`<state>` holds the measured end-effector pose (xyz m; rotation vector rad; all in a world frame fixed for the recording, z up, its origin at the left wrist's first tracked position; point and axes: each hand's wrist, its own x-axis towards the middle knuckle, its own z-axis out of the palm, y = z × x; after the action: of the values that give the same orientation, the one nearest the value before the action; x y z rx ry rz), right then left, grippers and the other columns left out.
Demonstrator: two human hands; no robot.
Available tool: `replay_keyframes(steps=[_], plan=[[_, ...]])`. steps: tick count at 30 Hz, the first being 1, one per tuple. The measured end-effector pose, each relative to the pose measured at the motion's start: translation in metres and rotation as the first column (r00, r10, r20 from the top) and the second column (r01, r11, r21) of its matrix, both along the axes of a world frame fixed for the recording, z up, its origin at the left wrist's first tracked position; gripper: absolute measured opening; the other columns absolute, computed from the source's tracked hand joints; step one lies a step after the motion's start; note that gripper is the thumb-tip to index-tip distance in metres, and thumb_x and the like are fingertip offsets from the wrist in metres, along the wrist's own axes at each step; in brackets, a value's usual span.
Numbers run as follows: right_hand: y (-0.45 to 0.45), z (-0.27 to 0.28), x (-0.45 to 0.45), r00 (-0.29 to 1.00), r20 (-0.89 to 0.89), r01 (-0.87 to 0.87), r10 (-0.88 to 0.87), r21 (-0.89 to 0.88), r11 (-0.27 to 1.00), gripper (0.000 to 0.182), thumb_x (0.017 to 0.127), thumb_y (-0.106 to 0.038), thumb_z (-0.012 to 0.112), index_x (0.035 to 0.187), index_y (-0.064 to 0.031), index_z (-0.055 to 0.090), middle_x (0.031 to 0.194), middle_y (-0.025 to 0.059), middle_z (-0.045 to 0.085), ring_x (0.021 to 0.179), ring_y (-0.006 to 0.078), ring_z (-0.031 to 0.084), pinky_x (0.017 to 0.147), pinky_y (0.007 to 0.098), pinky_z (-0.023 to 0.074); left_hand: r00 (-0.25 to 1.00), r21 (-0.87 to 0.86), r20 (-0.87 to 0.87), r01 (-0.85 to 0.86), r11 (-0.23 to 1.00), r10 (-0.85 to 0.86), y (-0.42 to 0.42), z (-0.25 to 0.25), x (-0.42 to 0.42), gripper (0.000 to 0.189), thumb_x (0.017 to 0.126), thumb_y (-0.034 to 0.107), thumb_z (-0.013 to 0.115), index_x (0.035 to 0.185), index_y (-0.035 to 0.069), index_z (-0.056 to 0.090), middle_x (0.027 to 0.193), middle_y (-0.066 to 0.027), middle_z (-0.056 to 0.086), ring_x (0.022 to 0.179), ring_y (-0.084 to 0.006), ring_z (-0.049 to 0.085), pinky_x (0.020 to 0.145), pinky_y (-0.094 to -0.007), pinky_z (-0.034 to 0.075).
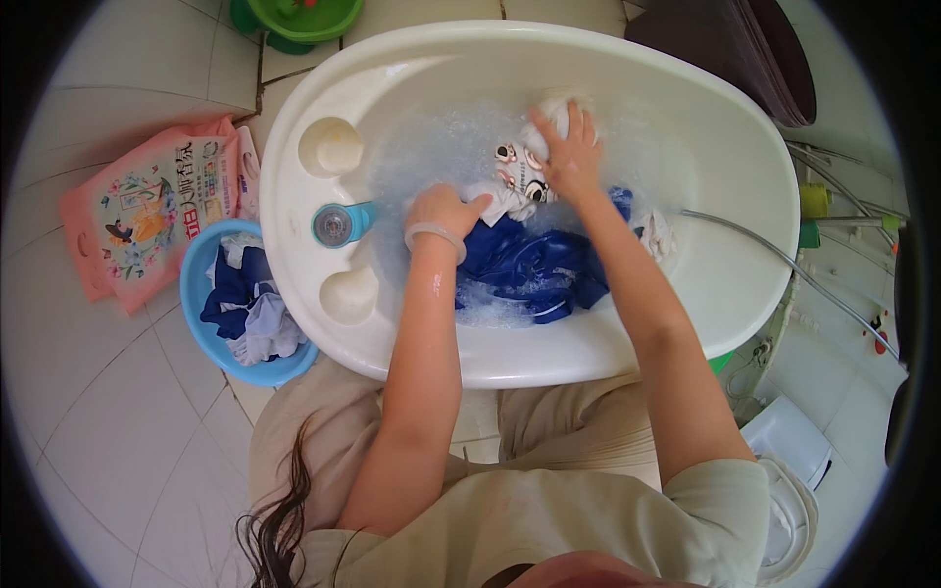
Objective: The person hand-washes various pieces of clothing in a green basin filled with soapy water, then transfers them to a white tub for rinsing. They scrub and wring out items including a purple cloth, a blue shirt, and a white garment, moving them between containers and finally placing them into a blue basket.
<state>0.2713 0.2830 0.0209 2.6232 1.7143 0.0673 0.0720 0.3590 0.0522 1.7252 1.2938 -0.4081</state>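
Observation:
A white plastic baby bathtub (pixel 706 316) holds soapy water and wet clothes. My left hand (pixel 445 213), with a pale bangle at the wrist, grips a corner of a white printed garment (pixel 522 173) at the water. Spread over a bunched white part of the cloth, near the tub's far side, is my right hand (pixel 570 154); whether its fingers grip the cloth I cannot tell. Blue wet clothing (pixel 529 264) lies in the water nearer to me, below both hands. A small whitish cloth (pixel 656 235) rests against the tub's inner right side, beside my right forearm.
Left of the tub stand a blue basin (pixel 192 323) of blue and white clothes and a pink detergent bag (pixel 147 213). A green plastic basin (pixel 342 22) is at the far left. A metal shower hose (pixel 772 250) crosses the right rim. A dark container (pixel 720 59) stands behind.

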Motion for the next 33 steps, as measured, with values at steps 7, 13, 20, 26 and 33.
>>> replay_keyframes(steps=[7, 13, 20, 26, 33], plan=[[0.003, -0.105, 0.033, 0.975, -0.085, 0.218, -0.205, 0.214, 0.952, 0.037, 0.082, -0.035, 0.052, 0.110, -0.0104, 0.056, 0.118, 0.0149, 0.050, 0.112, 0.0288, 0.045, 0.091, 0.0449, 0.0375, 0.876, 0.256, 0.480, -0.182, 0.949, 0.039, -0.029, -0.036, 0.021, 0.070, 0.078, 0.045, 0.060, 0.129, 0.002, 0.039, 0.129, -0.0218, 0.041, 0.119, -0.0361, 0.037, 0.100, -0.0416, 0.030], [0.008, -0.024, -0.030, 0.460, -0.886, 0.461, -0.066, 0.175, 0.870, 0.036, 0.080, -0.035, 0.057, 0.097, -0.0029, 0.061, 0.091, 0.0182, 0.063, 0.086, 0.0290, 0.060, 0.077, 0.0393, 0.0448, 0.152, -0.973, 0.068, -0.208, 0.099, 0.986, -0.024, -0.038, 0.027, 0.055, 0.088, 0.049, 0.042, 0.123, 0.005, 0.046, 0.118, -0.0133, 0.053, 0.113, -0.0249, 0.047, 0.096, -0.0346, 0.035], [0.014, 0.075, -0.092, 0.750, -0.634, -0.066, 0.187, 0.209, 0.976, 0.032, 0.070, -0.035, 0.067, 0.090, -0.0097, 0.060, 0.079, 0.0207, 0.060, 0.074, 0.0392, 0.057, 0.065, 0.0420, 0.0468, -0.191, -0.892, 0.243, 0.341, 0.296, 0.951, -0.023, -0.083, 0.056, 0.038, 0.091, 0.037, 0.039, 0.115, 0.008, 0.050, 0.110, -0.0055, 0.056, 0.104, -0.0181, 0.052, 0.089, -0.0340, 0.042], [0.037, 0.029, 0.013, 0.931, -0.338, 0.165, -0.138, 0.052, 0.985, 0.038, 0.077, -0.044, 0.059, 0.098, -0.0129, 0.060, 0.090, 0.0231, 0.059, 0.077, 0.0396, 0.057, 0.067, 0.0446, 0.0465, 0.114, -0.901, 0.318, -0.272, 0.338, 0.941, -0.025, -0.051, 0.029, 0.040, 0.083, 0.039, 0.054, 0.106, 0.007, 0.057, 0.099, -0.0074, 0.063, 0.093, -0.0179, 0.058, 0.079, -0.0310, 0.046], [0.026, 0.034, -0.019, 0.972, -0.115, -0.191, 0.207, 0.133, 0.973, 0.057, 0.068, -0.052, 0.064, 0.116, -0.0228, 0.055, 0.133, 0.0161, 0.033, 0.126, 0.0343, 0.026, 0.095, 0.0668, 0.0160, 0.725, 0.511, 0.657, -0.629, 0.585, 0.206, -0.008, -0.036, 0.009, 0.034, 0.076, 0.018, 0.063, 0.104, 0.000, 0.056, 0.101, -0.0204, 0.058, 0.099, -0.0341, 0.054, 0.087, -0.0385, 0.041]])
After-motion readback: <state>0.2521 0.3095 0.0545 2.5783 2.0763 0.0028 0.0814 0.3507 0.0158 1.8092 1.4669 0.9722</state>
